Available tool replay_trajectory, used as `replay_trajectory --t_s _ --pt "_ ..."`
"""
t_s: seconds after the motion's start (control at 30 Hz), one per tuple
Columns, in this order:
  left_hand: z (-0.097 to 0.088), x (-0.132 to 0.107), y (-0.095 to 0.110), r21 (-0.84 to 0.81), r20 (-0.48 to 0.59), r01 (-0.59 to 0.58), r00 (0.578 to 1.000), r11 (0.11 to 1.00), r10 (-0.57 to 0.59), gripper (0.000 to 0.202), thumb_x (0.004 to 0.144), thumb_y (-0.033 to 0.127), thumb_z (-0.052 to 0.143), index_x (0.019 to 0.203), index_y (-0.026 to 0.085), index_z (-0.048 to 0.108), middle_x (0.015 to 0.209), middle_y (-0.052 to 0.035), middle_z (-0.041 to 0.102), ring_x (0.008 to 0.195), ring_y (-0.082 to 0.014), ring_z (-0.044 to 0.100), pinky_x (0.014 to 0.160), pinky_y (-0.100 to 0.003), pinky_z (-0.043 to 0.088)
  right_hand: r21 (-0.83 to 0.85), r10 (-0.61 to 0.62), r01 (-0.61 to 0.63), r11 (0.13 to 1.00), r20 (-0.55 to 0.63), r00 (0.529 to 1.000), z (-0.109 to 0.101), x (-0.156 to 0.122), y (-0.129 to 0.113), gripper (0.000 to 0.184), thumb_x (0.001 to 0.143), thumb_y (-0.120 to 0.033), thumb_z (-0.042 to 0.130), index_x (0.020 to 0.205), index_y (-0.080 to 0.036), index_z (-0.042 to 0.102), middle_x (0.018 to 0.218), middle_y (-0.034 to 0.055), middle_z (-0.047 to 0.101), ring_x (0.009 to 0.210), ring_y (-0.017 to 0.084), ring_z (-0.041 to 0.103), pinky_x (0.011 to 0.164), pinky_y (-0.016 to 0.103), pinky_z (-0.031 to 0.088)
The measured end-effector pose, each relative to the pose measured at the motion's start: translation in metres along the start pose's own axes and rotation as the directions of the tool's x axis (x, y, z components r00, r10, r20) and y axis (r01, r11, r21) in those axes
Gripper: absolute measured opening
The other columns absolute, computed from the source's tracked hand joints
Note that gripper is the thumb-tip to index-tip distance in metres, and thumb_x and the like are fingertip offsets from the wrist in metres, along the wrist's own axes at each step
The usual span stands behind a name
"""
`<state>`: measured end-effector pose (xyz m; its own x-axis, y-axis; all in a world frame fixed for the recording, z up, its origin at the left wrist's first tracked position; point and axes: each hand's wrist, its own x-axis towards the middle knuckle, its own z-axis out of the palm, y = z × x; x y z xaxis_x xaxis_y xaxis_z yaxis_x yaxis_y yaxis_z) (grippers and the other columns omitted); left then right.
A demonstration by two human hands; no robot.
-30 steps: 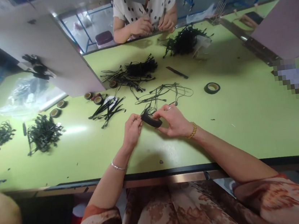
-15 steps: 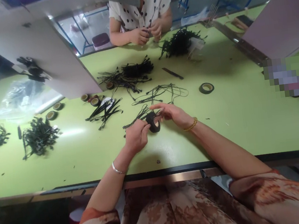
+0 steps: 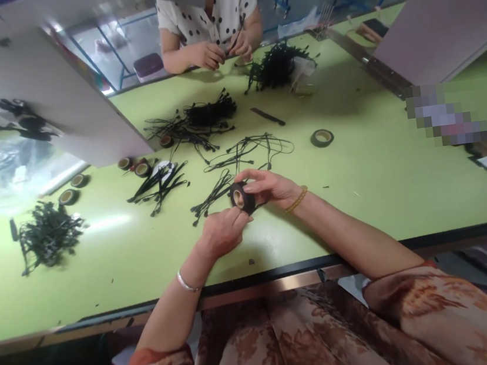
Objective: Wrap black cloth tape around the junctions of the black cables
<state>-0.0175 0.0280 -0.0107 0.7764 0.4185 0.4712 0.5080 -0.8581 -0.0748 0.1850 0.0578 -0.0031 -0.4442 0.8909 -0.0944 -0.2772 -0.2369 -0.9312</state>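
A worker's right hand [image 3: 269,187] grips a roll of black tape [image 3: 250,204] over a green table [image 3: 404,186]; the left hand [image 3: 224,230] is closed at the roll's lower edge, its contents hidden. Loose black cables [image 3: 212,195] lie just beyond, another tape roll [image 3: 323,144] farther right. Opposite, a person in a polka-dot shirt [image 3: 228,15] sits near a cable pile [image 3: 271,67].

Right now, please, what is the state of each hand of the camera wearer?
Right hand: closed, holding the black tape roll.
Left hand: closed, at the roll's near edge; whether it pinches anything cannot be told.
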Motion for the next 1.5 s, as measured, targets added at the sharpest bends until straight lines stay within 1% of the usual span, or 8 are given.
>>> replay_trajectory --t_s 0.23,0.5,0.63,0.87,1.0,1.13,1.37,1.5 --pt "0.007 -0.002 -0.005 -0.080 0.201 0.210 0.961 0.974 -0.191 0.037 0.100 0.033 0.034 0.083 0.016 0.062 0.069 -0.0062 0.063 0.056 -0.0147 0.052 0.051 -0.028 0.022 0.072 -0.102 0.106 0.992 -0.062 0.993 0.005 -0.005 -0.006 0.038 0.067 -0.026 0.083 0.098 -0.020 0.062 0.076 -0.0016 0.074 0.068 0.014 0.069 0.068 0.029 0.057" --pt "0.003 0.005 -0.005 -0.249 0.350 0.642 0.758 0.725 -0.550 0.020 0.093 0.027 0.046 0.079 0.018 0.057 0.066 -0.0030 0.059 0.058 -0.0151 0.051 0.058 -0.028 0.030 -0.066 -0.317 0.317 0.946 0.010 0.948 0.009 -0.011 -0.014 0.036 0.071 -0.026 0.083 0.099 -0.018 0.061 0.080 0.0011 0.072 0.072 0.015 0.070 0.071 0.031 0.058" --pt "0.004 0.005 -0.012 -0.490 0.395 0.748 0.648 0.448 -0.651 0.027 0.094 0.031 0.046 0.069 0.019 0.047 0.058 0.0010 0.048 0.054 -0.0116 0.041 0.058 -0.026 0.032 -0.201 -0.392 0.415 0.887 0.143 0.909 0.004 -0.014 -0.019 0.041 0.077 -0.030 0.079 0.111 -0.018 0.058 0.083 0.0022 0.071 0.078 0.016 0.069 0.073 0.030 0.055" --pt "0.001 0.010 -0.018 -0.753 0.637 0.555 0.480 -0.353 -0.604 0.031 0.085 0.046 0.063 0.083 0.019 0.047 0.055 0.0098 0.032 0.043 -0.0042 0.022 0.042 -0.018 0.016 -0.360 -0.380 0.463 0.810 0.279 0.882 -0.009 -0.013 -0.019 0.051 0.081 -0.036 0.074 0.122 -0.019 0.050 0.085 0.0022 0.069 0.078 0.017 0.066 0.075 0.032 0.051" --pt "-0.007 0.013 -0.017 -0.708 0.706 0.472 0.450 -0.525 -0.547 0.041 0.081 0.053 0.066 0.076 0.020 0.042 0.053 0.0125 0.022 0.041 -0.0023 0.012 0.040 -0.017 0.008 -0.463 -0.345 0.417 0.782 0.236 0.908 -0.007 -0.014 -0.019 0.041 0.079 -0.035 0.075 0.112 -0.019 0.056 0.079 0.0007 0.066 0.073 0.016 0.063 0.075 0.033 0.049" --pt "-0.007 0.012 -0.016 -0.775 0.628 0.466 0.487 -0.427 -0.607 0.045 0.076 0.055 0.071 0.075 0.021 0.042 0.052 0.0118 0.026 0.042 -0.0033 0.016 0.040 -0.017 0.012 -0.563 -0.320 0.396 0.726 0.233 0.918 -0.003 -0.013 -0.017 0.034 0.076 -0.033 0.075 0.104 -0.020 0.060 0.080 0.0010 0.064 0.069 0.015 0.058 0.071 0.032 0.048" --pt "0.003 0.005 -0.013 -0.711 0.158 0.567 0.705 0.415 -0.691 0.029 0.092 0.039 0.052 0.075 0.017 0.059 0.067 0.0008 0.055 0.064 -0.0109 0.048 0.062 -0.024 0.040 -0.759 -0.304 0.343 0.554 0.200 0.932 0.000 -0.006 -0.007 0.039 0.092 -0.054 0.052 0.105 -0.020 0.067 0.071 0.0016 0.068 0.070 0.019 0.062 0.073 0.033 0.045" --pt "0.001 0.003 -0.010 -0.541 0.019 0.450 0.851 0.710 -0.525 0.028 0.096 0.032 0.047 0.078 0.017 0.064 0.073 -0.0028 0.062 0.069 -0.0126 0.054 0.066 -0.025 0.043 -0.580 -0.198 0.248 0.776 0.148 0.969 0.000 -0.005 -0.003 0.060 0.099 -0.063 0.028 0.109 -0.023 0.071 0.081 0.0041 0.072 0.075 0.019 0.064 0.070 0.032 0.045"
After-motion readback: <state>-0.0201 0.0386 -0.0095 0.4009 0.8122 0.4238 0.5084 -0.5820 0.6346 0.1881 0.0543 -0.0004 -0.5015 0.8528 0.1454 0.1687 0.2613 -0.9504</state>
